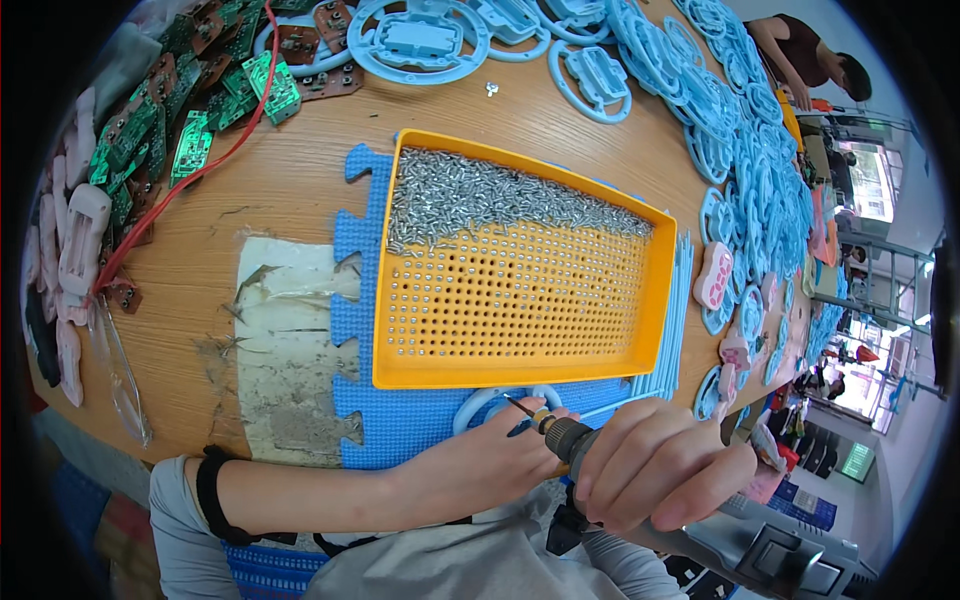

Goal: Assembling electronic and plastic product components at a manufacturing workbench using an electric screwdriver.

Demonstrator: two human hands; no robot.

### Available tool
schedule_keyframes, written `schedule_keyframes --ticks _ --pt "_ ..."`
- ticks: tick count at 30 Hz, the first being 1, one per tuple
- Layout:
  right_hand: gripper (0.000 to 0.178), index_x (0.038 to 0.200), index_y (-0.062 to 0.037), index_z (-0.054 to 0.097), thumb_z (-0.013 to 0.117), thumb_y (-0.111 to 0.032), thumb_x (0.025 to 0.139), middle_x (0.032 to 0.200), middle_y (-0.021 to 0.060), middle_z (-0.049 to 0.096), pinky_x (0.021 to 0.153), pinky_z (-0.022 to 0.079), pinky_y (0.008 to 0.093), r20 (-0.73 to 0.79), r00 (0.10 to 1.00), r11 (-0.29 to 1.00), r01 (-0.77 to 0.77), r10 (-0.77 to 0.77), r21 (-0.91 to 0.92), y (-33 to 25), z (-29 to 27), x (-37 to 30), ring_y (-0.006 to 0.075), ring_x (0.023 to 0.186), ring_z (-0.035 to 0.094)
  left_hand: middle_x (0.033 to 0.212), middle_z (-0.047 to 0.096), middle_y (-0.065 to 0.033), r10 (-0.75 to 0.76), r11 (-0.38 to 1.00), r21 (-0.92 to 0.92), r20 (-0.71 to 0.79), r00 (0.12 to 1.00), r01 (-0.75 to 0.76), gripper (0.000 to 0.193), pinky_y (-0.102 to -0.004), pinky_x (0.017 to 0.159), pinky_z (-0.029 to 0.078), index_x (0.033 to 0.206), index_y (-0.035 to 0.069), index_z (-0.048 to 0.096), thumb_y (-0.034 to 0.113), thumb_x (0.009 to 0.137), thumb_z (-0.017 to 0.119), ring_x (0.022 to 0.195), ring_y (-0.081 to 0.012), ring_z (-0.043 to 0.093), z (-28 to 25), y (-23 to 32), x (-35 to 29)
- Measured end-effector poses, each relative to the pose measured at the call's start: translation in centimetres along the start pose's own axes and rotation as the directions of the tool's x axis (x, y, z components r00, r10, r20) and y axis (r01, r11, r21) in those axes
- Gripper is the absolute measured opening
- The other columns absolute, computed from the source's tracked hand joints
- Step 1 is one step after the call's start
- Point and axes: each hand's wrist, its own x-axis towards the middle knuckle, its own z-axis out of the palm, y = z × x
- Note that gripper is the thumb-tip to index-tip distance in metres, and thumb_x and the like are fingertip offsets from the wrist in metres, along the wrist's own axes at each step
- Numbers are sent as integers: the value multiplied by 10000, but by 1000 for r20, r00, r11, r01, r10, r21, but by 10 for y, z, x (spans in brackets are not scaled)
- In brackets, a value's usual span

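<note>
My right hand (650, 465) is wrapped round a grey-and-black electric screwdriver (570, 438), whose bit points left over my left hand. My left hand (515, 450) is closed on a light blue plastic wheel-shaped part (478, 402) at the near edge of the blue foam mat (400, 425). Most of that part is hidden under the hand, and so are some fingertips. Just beyond both hands stands a yellow tray (520, 378) with a perforated bottom. Small silver screws (480, 195) are heaped along its far side, and many of the holes hold screws.
Green and brown circuit boards (190, 145) pile up at the far left, crossed by a red cable (180, 187). Pale pink plastic parts (85, 240) lie beside them. Blue wheel-shaped parts (740, 130) are heaped along the right. Another person (800, 55) is at the far right.
</note>
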Motion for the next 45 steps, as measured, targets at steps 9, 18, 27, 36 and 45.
schedule_keyframes --ticks 9,18,27,36,45 --pt "185 900 -2 463 444 -156 1002 657 156 631 508 544 350 -26 1000 1000 15 -15 -8 12 7 -6 231 537 629 1061 616 -14 -21 994 -102 31 999 24 256 -363 1021 350 1037 76 639 200 842 529 1116 -139 540 -2 1 1" --pt "228 865 13 481 442 -161 1008 655 155 628 506 543 344 20 995 995 102 -102 19 25 11 -3 222 524 622 1132 583 -70 -83 994 -75 -83 993 77 258 -365 995 357 1035 64 648 180 840 525 1172 -192 487 -7 -1 -4" --pt "233 865 37 501 453 -144 1003 657 156 628 497 539 332 171 982 992 67 -85 108 37 3 9 213 503 606 1128 594 -78 -101 991 -95 -98 990 91 310 -384 970 377 1085 66 609 222 820 569 1145 -226 502 -3 3 -8" --pt "316 826 60 594 561 -227 955 607 134 613 444 505 323 126 989 957 34 -72 287 38 -2 13 214 437 566 1125 604 -85 -53 998 -32 -88 995 50 391 -403 946 398 1136 68 570 264 800 613 1118 -260 517 -1 5 -3" --pt "642 691 28 603 466 -550 935 533 134 578 420 445 335 -131 988 985 -57 79 165 16 5 -8 241 412 550 1121 614 -93 -1 993 118 -68 998 9 486 -423 922 418 1186 71 530 306 780 658 1091 -294 531 9 26 -15"
